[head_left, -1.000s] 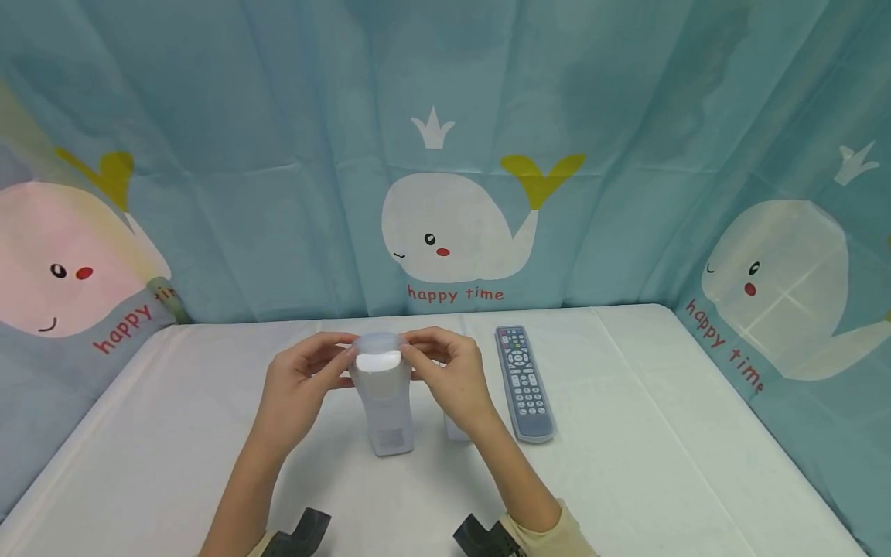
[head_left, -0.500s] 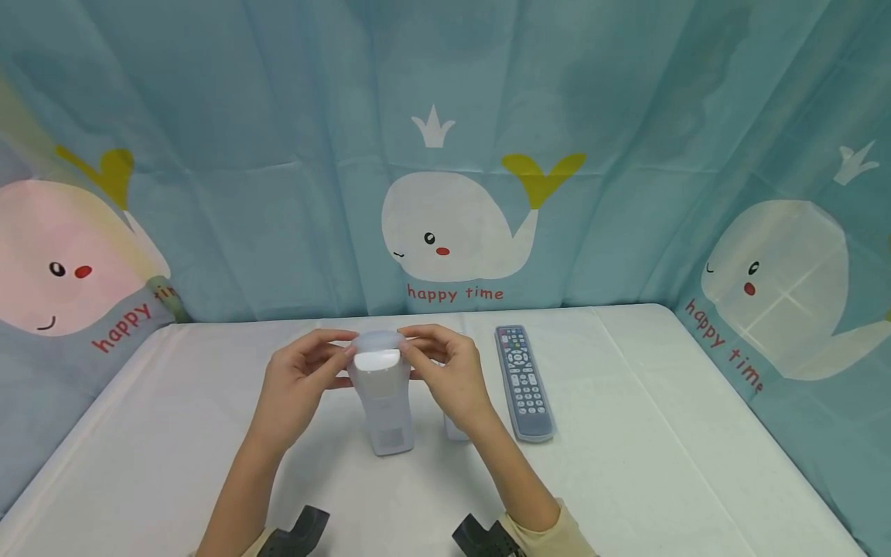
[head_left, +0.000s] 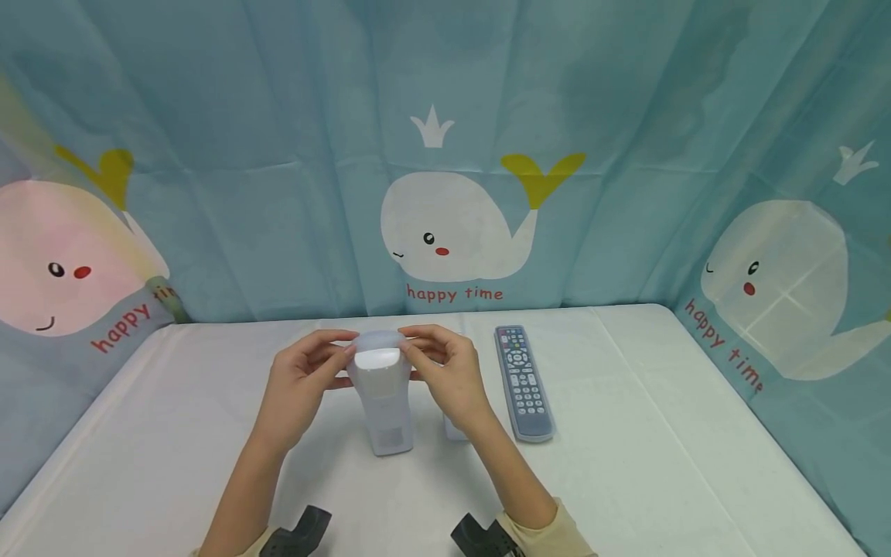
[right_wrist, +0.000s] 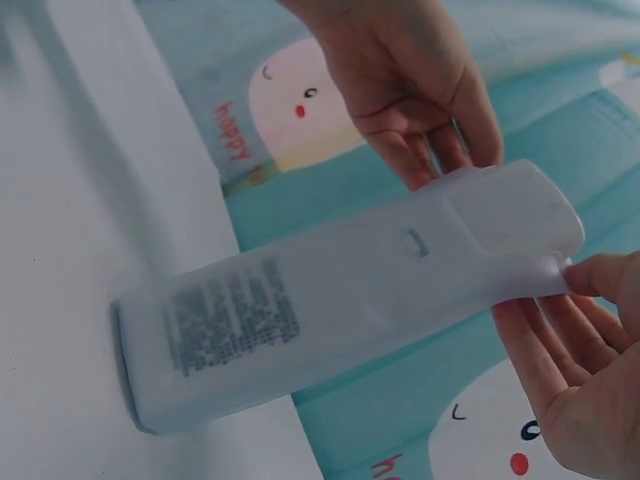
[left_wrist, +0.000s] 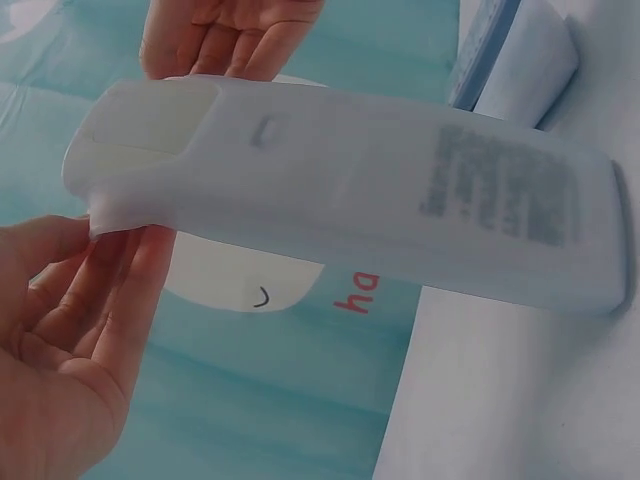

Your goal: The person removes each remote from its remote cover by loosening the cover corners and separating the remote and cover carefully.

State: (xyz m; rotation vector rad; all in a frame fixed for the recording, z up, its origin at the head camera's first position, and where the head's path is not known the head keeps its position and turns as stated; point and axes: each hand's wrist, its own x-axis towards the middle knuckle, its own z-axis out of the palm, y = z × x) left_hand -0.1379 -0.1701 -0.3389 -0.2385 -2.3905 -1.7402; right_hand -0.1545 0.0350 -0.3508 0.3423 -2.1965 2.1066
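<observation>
A white remote control [head_left: 378,360] in a translucent silicone cover [head_left: 388,422] stands upright on its lower end, tilted a little. Its bare white upper end shows at the cover's opening, and a blurred printed label [left_wrist: 500,190] shows through the cover's other side. My left hand [head_left: 299,383] pinches the cover's upper edge on the left between thumb and fingers. On the opposite side my right hand [head_left: 452,379] pinches the edge likewise, its thumb at the rim. In the right wrist view, the cover's edge is drawn outward at the right fingertips [right_wrist: 570,275].
A grey remote control [head_left: 525,387] with light buttons lies to the right on the white-covered table [head_left: 647,433]. A small pale object [head_left: 455,430] is partly hidden behind the right forearm. A blue whale-print curtain [head_left: 292,232] hangs behind and at both sides.
The cover's edge and both hands' fingertips sit very slightly higher than a second ago. Otherwise the grip and the remote's position stay the same.
</observation>
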